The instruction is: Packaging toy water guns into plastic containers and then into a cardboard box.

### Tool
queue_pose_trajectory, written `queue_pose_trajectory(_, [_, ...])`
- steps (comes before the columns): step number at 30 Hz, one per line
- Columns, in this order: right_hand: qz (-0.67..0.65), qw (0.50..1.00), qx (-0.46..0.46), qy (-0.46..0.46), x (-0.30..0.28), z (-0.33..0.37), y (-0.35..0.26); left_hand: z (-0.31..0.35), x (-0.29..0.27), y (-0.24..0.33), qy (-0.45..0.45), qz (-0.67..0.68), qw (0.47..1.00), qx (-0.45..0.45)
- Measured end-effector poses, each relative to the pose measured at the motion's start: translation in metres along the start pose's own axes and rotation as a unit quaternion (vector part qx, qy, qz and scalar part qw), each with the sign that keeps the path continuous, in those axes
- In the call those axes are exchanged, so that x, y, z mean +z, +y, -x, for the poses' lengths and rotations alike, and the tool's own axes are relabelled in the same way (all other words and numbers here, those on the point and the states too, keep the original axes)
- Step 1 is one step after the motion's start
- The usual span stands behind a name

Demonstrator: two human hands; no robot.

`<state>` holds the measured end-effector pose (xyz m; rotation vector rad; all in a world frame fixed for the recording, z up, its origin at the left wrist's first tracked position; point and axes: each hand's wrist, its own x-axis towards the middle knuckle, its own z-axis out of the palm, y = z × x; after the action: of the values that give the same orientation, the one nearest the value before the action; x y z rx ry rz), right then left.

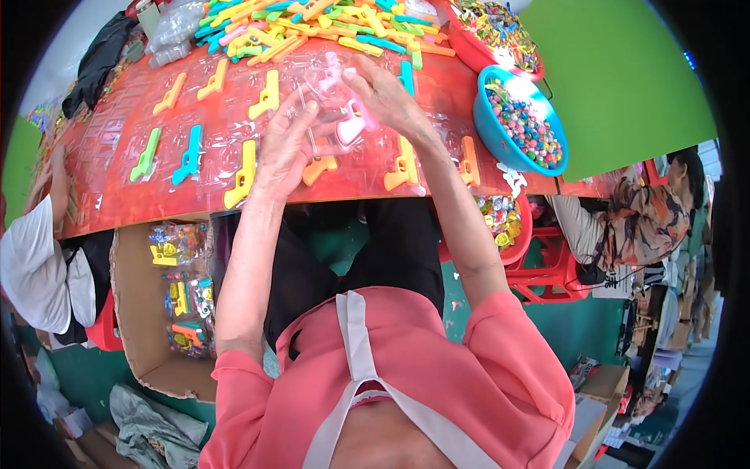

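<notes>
Above the table's near half, my left hand (287, 144) grips one side of a clear plastic blister tray (319, 129), thumb on top. A pink toy gun (351, 125) lies at this tray, partly covered by my fingers. My right hand (387, 94) is closed around the pink toy gun's far side, fingers bent. Around them, more clear trays lie in rows on the red table, each with one toy gun: a yellow toy gun (244, 176) left of my left wrist, an orange toy gun (319, 168) below the hands, and a yellow-orange one (402, 166) beside my right forearm.
A heap of colourful toy guns (312, 27) covers the table's far side. At the right stand a blue basin (484, 125) of small balls and a red basin (469, 59). An open cardboard box (129, 313) holds filled packs below left. Other people sit at both sides.
</notes>
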<state>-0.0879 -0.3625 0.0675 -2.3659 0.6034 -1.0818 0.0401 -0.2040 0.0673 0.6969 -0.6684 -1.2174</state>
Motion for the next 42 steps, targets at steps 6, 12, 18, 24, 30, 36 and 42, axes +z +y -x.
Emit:
queue_pose_trajectory(6, [-0.078, 0.985, 0.153, 0.007, -0.02, 0.0, -0.014, -0.006, 0.011, -0.001, 0.01, 0.033, 0.999, -0.025])
queue_pose_trajectory(12, [0.032, 0.985, 0.07, 0.154, -0.084, 0.013, 0.014, -0.065, 0.03, -0.027, 0.025, 0.002, 0.999, -0.032])
queue_pose_trajectory(18, [-0.023, 0.976, 0.178, 0.12, -0.16, 0.077, -0.007, -0.155, 0.073, -0.09, -0.027, 0.021, 0.996, -0.077])
queue_pose_trajectory(24, [-0.036, 0.978, 0.175, 0.104, -0.163, 0.099, -0.009, -0.199, 0.102, -0.141, 0.034, -0.002, 0.98, -0.194])
queue_pose_trajectory(30, [0.036, 0.99, 0.124, 0.053, -0.149, 0.061, -0.005, -0.153, 0.102, -0.105, -0.038, -0.117, 0.972, -0.198])
queue_pose_trajectory(36, [0.092, 0.994, 0.059, -0.006, -0.097, -0.001, 0.054, -0.109, 0.032, -0.018, 0.071, -0.259, 0.963, 0.018])
queue_pose_trajectory(42, [0.147, 0.982, 0.012, -0.121, -0.042, -0.013, 0.072, -0.058, -0.018, 0.044, 0.131, -0.153, 0.979, 0.03])
